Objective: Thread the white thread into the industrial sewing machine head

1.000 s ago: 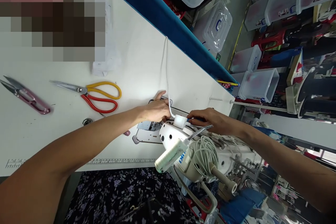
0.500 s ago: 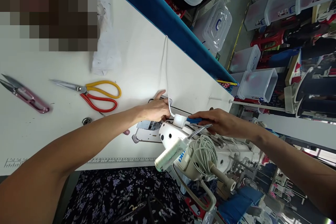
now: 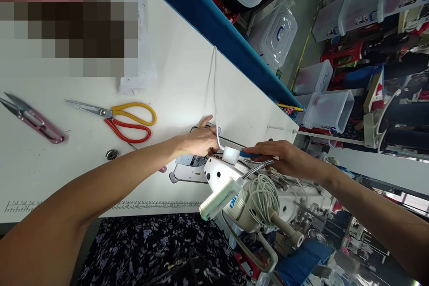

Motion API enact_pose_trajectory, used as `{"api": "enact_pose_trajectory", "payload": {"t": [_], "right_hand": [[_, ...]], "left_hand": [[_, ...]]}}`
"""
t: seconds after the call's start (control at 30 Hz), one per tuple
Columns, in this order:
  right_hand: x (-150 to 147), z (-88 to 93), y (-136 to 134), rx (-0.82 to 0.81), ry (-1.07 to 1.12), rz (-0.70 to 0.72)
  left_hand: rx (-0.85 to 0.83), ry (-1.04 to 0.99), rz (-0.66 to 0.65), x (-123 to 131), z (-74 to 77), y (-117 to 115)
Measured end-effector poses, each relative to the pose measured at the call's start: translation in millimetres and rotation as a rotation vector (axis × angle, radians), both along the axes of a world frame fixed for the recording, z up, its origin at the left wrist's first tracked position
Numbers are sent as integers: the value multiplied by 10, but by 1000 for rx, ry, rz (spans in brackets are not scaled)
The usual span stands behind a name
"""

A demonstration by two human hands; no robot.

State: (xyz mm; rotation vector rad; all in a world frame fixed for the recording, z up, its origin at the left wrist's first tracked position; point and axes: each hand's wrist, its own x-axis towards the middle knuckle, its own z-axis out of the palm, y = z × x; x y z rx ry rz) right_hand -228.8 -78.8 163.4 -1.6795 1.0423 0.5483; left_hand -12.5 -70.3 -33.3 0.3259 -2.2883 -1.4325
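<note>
White sewing machine (image 3: 228,170) with blue lettering (image 3: 233,201); blue object (image 3: 249,154); scissors (image 3: 106,113) with 1 yellow handle (image 3: 134,104), 1 red; black clothing (image 3: 134,254), purple flowers (image 3: 146,234).

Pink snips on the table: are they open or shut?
Open: the pink snips have two blades standing apart, with a gap between them.

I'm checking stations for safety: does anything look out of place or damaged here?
No spill or damage shows. Mildly odd: a small round metal part lies loose on the table, apart from the sewing machine.

Left hand (image 3: 201,141) by sewing machine (image 3: 214,174); right hand (image 3: 279,152) grips blue handle (image 3: 248,154); scissors (image 3: 109,113) on table (image 3: 177,80).
</note>
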Motion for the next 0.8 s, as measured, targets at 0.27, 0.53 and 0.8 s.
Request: {"api": "enact_pose_trajectory", "payload": {"t": [0.27,0.53,0.8], "right_hand": [[70,48,-26,-26,19,35],[58,54,-12,-32,35,27],[18,18,-5,-32,6,45]], "left_hand": [[-28,-19,21,-20,-9,-3],[-28,24,51,-25,-41,26],[5,10,20,-15,-20,10]]}}
